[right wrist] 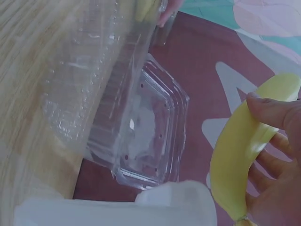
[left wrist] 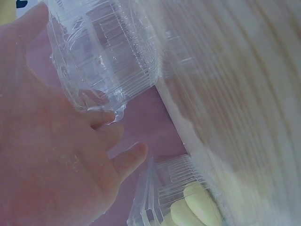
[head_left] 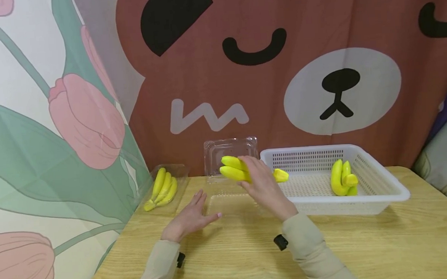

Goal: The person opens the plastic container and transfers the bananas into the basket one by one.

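My right hand (head_left: 265,190) grips a bunch of yellow bananas (head_left: 234,170) in the air, tips toward the left and stem end to the right. Below it on the table stands a clear plastic clamshell box (head_left: 232,204), its lid (head_left: 229,149) raised at the back. Nothing shows inside this box. In the right wrist view, thumb and fingers curl round a banana (right wrist: 235,155). At the box's front left corner is my left hand (head_left: 191,217), palm inward, fingers extended and thumb spread. It holds nothing; its fingertips overlap the box's edge in the left wrist view.
At the left, another clear box (head_left: 181,171) contains a bunch of bananas (head_left: 163,187). A white plastic basket (head_left: 348,199) stands on the right with more bananas (head_left: 341,177) at its right end. Behind the wooden table (head_left: 237,256) hangs a printed curtain (head_left: 212,72).
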Available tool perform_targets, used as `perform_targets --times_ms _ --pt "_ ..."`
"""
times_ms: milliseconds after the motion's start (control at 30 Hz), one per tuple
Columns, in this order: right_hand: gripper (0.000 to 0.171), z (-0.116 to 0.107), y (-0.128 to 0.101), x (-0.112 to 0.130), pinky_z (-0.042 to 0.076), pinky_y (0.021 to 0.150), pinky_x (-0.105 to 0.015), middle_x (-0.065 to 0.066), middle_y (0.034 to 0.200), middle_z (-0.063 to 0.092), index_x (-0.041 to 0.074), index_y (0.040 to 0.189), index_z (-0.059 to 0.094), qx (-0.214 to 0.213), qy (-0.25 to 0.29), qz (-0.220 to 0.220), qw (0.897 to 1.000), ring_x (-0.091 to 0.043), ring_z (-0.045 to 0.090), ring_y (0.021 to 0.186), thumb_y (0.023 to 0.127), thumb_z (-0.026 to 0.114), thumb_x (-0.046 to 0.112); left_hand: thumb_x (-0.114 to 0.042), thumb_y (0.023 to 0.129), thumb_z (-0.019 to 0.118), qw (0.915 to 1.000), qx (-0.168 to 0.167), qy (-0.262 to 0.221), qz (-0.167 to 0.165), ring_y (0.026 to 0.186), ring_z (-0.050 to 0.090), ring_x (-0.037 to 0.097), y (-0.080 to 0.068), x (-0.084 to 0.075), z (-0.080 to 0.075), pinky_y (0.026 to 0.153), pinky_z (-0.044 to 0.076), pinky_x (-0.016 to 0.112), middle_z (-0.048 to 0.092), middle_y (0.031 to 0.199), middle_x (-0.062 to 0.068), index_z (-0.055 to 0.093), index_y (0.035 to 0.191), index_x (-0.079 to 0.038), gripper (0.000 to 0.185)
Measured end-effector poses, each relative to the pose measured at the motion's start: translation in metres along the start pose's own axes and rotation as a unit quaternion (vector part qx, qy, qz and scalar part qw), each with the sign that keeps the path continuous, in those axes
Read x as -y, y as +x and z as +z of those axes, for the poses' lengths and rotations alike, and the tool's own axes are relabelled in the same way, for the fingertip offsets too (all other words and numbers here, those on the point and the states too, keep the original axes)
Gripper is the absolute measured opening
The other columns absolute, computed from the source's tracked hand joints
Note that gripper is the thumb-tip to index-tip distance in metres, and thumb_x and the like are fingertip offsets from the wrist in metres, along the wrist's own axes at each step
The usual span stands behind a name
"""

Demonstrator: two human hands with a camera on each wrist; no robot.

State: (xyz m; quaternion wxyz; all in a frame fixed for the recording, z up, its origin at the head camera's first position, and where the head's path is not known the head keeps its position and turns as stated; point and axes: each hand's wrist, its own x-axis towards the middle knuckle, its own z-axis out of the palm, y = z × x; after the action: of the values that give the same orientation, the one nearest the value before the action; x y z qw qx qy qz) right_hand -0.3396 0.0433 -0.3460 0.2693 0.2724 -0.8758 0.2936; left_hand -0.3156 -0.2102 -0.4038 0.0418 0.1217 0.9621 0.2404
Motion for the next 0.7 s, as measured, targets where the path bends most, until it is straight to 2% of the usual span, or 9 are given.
perform_targets --times_ms 200,700 --pt "0.073 -0.01 -0.002 -0.006 0.035 0.108 -0.047 -0.009 0.141 0.05 0.009 0.143 0.045 -0.015 0.006 0.009 1.0 -0.029 0.047 0.125 0.08 0.083 0.011 -0.064 0.09 0.057 1.0 0.001 0.006 0.005 0.149 0.009 0.028 0.0 0.0 -0.001 0.116 0.022 0.05 0.006 0.164 0.008 0.019 0.157 -0.004 0.097" --pt "0.074 -0.033 -0.01 -0.03 0.036 0.106 -0.052 -0.012 0.14 0.051 0.006 0.144 0.044 -0.033 -0.007 0.036 0.999 -0.033 0.047 0.125 0.081 0.082 0.009 -0.066 0.089 0.057 0.9997 -0.009 0.016 0.016 0.148 0.01 0.032 0.002 0.001 0.001 0.116 0.02 0.051 0.007 0.164 0.011 0.019 0.156 -0.003 0.1"
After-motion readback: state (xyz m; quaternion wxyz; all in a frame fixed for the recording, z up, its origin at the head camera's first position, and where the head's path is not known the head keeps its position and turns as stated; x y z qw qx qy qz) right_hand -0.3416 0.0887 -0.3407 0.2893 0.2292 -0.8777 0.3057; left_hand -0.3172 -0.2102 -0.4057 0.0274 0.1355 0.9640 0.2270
